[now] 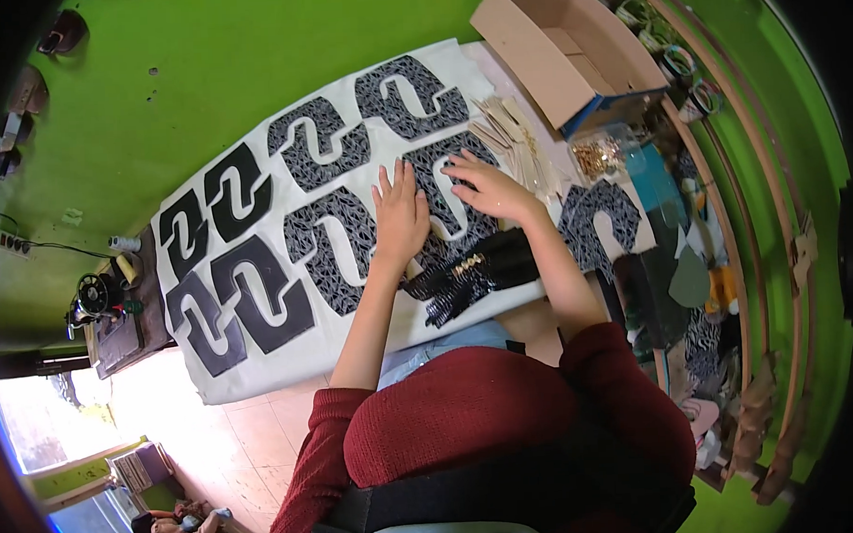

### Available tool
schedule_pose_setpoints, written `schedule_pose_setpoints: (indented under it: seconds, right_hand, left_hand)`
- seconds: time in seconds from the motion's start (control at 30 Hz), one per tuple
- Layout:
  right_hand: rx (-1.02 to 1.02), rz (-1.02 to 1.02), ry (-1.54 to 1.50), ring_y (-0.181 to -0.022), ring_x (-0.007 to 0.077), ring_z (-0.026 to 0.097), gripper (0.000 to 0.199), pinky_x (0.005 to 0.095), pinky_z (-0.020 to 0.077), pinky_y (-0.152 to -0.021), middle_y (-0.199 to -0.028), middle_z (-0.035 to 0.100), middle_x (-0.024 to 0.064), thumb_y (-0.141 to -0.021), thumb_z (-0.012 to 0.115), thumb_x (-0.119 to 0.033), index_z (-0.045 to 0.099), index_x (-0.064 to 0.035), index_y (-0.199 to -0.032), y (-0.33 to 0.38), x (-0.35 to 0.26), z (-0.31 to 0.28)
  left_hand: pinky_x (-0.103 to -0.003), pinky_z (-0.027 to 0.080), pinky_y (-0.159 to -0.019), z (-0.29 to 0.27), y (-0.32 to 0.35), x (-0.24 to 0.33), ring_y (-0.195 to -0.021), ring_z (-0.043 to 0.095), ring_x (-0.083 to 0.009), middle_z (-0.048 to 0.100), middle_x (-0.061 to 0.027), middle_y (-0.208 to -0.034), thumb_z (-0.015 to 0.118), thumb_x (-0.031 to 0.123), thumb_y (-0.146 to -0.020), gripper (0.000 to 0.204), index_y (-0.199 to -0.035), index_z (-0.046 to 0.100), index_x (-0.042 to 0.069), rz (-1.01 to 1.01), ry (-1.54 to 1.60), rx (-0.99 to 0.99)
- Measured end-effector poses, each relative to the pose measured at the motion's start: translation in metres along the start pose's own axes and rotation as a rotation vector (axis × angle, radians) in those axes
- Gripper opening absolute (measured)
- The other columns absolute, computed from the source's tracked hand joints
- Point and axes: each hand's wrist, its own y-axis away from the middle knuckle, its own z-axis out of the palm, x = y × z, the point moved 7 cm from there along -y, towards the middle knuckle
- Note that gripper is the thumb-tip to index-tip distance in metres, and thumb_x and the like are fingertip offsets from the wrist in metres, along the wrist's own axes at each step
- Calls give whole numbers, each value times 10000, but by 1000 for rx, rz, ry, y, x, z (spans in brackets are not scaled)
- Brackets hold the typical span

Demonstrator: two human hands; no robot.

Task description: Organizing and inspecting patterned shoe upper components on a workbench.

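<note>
My left hand (401,218) lies flat on a curved, black-and-grey patterned cut piece (463,226), fingers stretched out. On the same piece, near its top, rests my right hand (492,191) with its fingers spread. Both hands are empty, and they cover parts of the piece. Similar patterned pieces (320,120) lie around it on a white sheet (261,371). Just below my hands is a bundle of black strips (516,261) with small gold-coloured trims (468,263).
Plain black pieces (239,191) and dark grey ones (279,307) lie toward the left. A cardboard box (532,65), thin beige strips (526,150) and a clear container of gold-coloured bits (599,154) are at the back right. A sewing machine (94,295) stands far left.
</note>
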Motion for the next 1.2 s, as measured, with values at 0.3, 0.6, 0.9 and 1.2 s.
schedule_pose_setpoints:
  seconds: [0.3,0.6,0.9,1.2]
  right_hand:
    - [382,171,171,-1285,341,320,395,580,200,-1030,-1320,435,166,-808,496,-48,513,-43,-1203,125,-8,38]
    - [461,209,79,-1318,323,275,523,547,165,-1053,-1360,400,140,-805,481,-22,395,-50,-1320,187,-3,32]
    - [583,302,165,-1315,350,268,510,553,173,-1048,-1365,383,171,-788,509,-25,425,-50,-1291,221,100,-28]
    - [447,142,410,-1347,326,195,527,559,122,-1067,-1424,291,138,-768,513,28,458,-84,-1281,206,157,-80]
  left_hand:
    - [-567,130,-1052,44,85,65,-1328,171,-423,276,-218,-1413,425,124,-860,522,-1340,310,-46,113,-82,-65]
    - [-568,97,-1057,83,104,129,-1335,143,-429,242,-217,-1430,454,102,-827,577,-1359,279,-37,194,-49,-124]
    - [-554,121,-1063,160,47,184,-1333,181,-398,312,-229,-1387,573,234,-791,625,-1308,353,-40,222,-145,-202]
    - [-519,117,-1083,213,-6,201,-1314,278,-318,508,-97,-1261,671,213,-743,317,-1032,605,99,-8,-185,-179]
